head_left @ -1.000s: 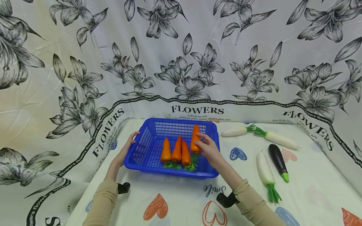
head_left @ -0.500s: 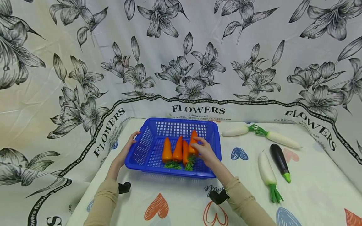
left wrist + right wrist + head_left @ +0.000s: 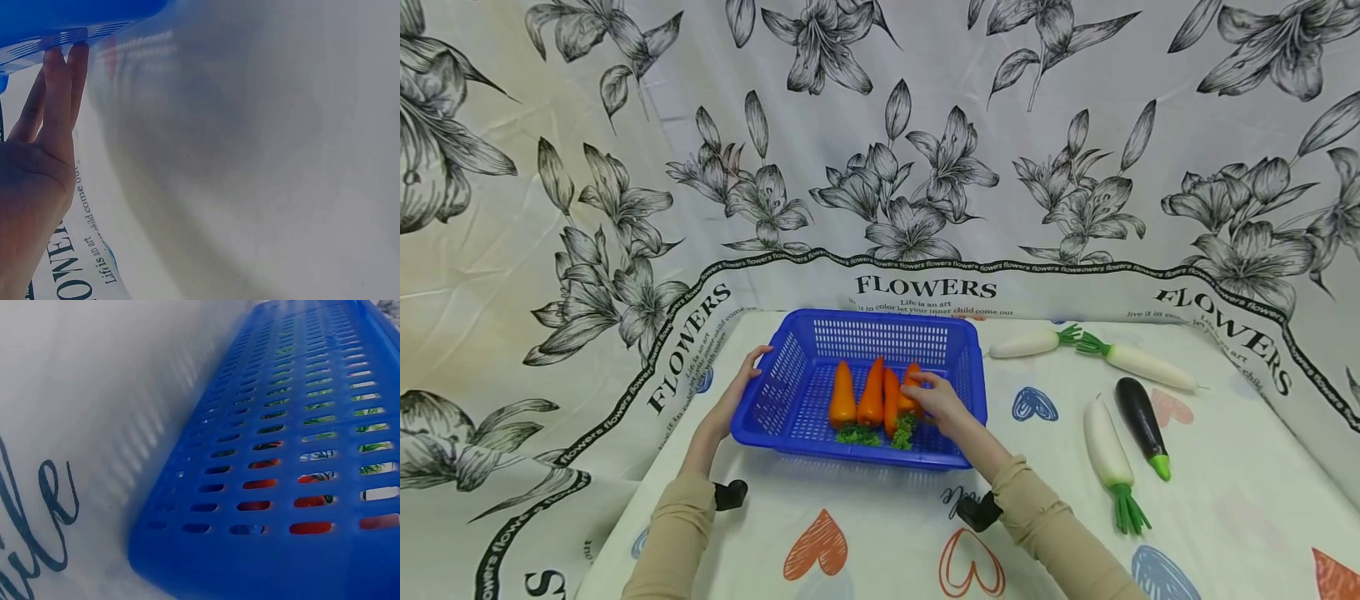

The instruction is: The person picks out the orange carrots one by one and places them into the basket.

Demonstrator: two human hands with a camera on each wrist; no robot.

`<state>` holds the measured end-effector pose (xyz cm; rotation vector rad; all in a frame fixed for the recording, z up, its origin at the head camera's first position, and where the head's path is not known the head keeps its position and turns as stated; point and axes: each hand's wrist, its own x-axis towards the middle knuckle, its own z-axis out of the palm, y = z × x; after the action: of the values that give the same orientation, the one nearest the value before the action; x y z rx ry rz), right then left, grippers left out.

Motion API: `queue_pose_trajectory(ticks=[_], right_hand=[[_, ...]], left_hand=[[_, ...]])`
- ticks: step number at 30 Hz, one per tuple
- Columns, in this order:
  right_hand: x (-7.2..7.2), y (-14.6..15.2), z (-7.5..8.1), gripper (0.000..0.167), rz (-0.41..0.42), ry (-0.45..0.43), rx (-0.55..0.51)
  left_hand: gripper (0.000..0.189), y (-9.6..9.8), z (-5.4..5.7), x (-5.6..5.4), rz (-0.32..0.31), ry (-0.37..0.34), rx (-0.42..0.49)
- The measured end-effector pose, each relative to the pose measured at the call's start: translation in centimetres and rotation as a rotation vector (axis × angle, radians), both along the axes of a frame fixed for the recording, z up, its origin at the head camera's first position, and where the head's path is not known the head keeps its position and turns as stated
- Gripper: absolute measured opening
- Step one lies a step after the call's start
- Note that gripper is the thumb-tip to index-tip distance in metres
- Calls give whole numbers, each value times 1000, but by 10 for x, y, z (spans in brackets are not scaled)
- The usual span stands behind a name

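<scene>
A blue plastic basket (image 3: pixel 880 455) with slotted walls stands on the table. Inside lie several orange carrots with green tops, side by side, among them a left carrot (image 3: pixel 842 398) and a middle carrot (image 3: pixel 872 396). My right hand (image 3: pixel 942 402) reaches over the basket's right side and pinches the rightmost carrot (image 3: pixel 911 397), partly hidden by the fingers. At the left end, my left hand (image 3: pixel 747 372) touches the basket's rim; in the left wrist view, its straight fingers (image 3: pixel 58 94) meet the outer wall from below. The right wrist view shows the basket's slotted wall (image 3: pixel 269 462), without the hand.
Right of the basket lie two white radishes (image 3: pixel 1024 344) (image 3: pixel 1150 367) at the back, with a third radish (image 3: pixel 1107 442) nearer the front. A dark eggplant (image 3: pixel 1138 417) lies beside that one. A flowered cloth (image 3: pixel 910 183) hangs behind the table.
My right hand has brought the rightmost carrot lower and slightly left, close beside the others in the basket. The left hand keeps its place at the rim.
</scene>
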<state>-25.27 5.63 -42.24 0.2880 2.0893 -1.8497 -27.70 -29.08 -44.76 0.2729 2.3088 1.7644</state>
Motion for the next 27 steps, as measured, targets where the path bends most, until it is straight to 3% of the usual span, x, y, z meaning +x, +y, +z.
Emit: queue_pose_trajectory(ticks=[8,15,22,27], right_hand=[[3,2,0,50,-33,21,57],[5,2,-6,49,-94,82,196],[7,1,-6,46,-74,71,319],[8,1,-4,43,-53,67,348]], left_hand=[[50,0,-1,1,12,9,-18],[51,1,1,1,15,-5,-4],[48,0,-1,0,3,5,-4],[47,-1,-3,-2,0,3,-1]])
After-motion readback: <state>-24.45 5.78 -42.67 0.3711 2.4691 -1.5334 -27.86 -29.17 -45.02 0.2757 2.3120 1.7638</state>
